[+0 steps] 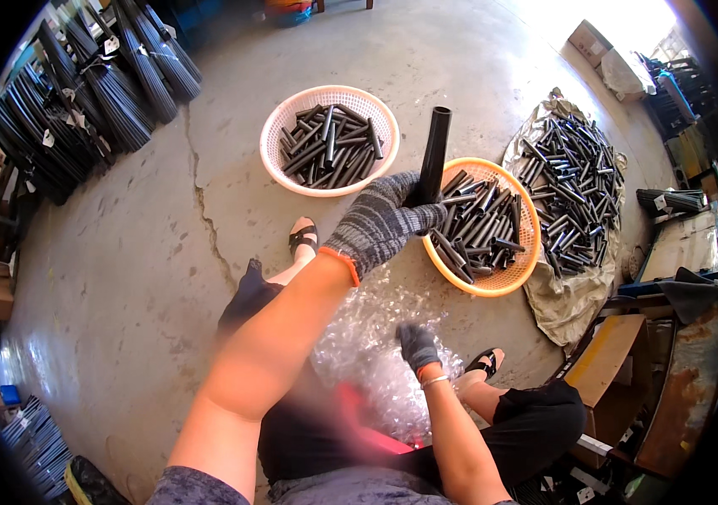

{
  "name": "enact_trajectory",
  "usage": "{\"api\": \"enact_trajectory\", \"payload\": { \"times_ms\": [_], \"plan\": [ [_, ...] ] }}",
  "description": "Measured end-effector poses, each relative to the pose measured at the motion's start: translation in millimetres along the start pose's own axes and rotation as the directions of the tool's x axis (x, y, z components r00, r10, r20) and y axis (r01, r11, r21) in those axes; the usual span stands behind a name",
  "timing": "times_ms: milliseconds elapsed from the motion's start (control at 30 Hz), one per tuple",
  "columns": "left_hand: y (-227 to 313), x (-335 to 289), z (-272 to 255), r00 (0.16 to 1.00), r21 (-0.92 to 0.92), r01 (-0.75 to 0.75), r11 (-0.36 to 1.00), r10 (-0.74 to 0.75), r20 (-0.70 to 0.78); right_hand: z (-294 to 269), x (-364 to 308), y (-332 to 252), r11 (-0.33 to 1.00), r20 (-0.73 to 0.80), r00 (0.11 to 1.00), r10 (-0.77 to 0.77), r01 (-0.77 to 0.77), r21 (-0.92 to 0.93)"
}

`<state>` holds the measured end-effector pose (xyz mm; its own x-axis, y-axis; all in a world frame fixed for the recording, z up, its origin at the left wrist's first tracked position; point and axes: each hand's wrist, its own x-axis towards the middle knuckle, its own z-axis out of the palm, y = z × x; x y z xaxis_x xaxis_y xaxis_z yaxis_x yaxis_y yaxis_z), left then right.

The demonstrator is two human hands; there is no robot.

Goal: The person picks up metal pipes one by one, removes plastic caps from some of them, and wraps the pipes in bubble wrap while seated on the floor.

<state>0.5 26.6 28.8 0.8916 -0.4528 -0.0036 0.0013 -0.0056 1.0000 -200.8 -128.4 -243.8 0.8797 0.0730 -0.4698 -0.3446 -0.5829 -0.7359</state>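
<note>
My left hand (380, 220), in a grey-and-black knitted glove with an orange cuff, grips a black tube (435, 151) near its lower end. The tube stands almost upright, its open end on top, just left of an orange basket (482, 292) holding many similar tubes. Lower down, my right hand (418, 346), in a dark glove, is closed over the right side of a heap of clear plastic film (380, 337). Whatever lies in its fingers is hidden. A red object (359, 412), partly blurred, shows between my legs beside the film.
A pale pink basket (273, 171) of black tubes sits on the concrete floor ahead. Right of the orange basket, a loose pile of tubes (573, 194) covers a cloth sheet (573, 311). An open cardboard box (603, 362) stands at right. Bundled dark rods (98, 93) lean far left.
</note>
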Motion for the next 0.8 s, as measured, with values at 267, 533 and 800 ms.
{"api": "enact_trajectory", "payload": {
  "times_ms": [267,533,800],
  "plan": [
    [-7.5,-0.8,-3.7,0.999,0.031,0.028,0.999,-0.029,0.043,-112.5,-3.8,-165.5,0.743,-0.293,0.941,-0.169,0.317,0.59],
    [-8.0,-1.5,-2.3,0.999,-0.078,0.036,0.996,-0.037,-0.017,-51.0,5.7,-117.8,0.524,-0.126,0.992,-0.004,0.11,0.844],
    [3.6,-2.1,-4.1,0.997,-0.055,0.077,0.996,-0.077,0.01,-26.5,-8.3,-37.6,0.948,-0.198,0.972,0.125,-0.058,0.312]
  ]
}}
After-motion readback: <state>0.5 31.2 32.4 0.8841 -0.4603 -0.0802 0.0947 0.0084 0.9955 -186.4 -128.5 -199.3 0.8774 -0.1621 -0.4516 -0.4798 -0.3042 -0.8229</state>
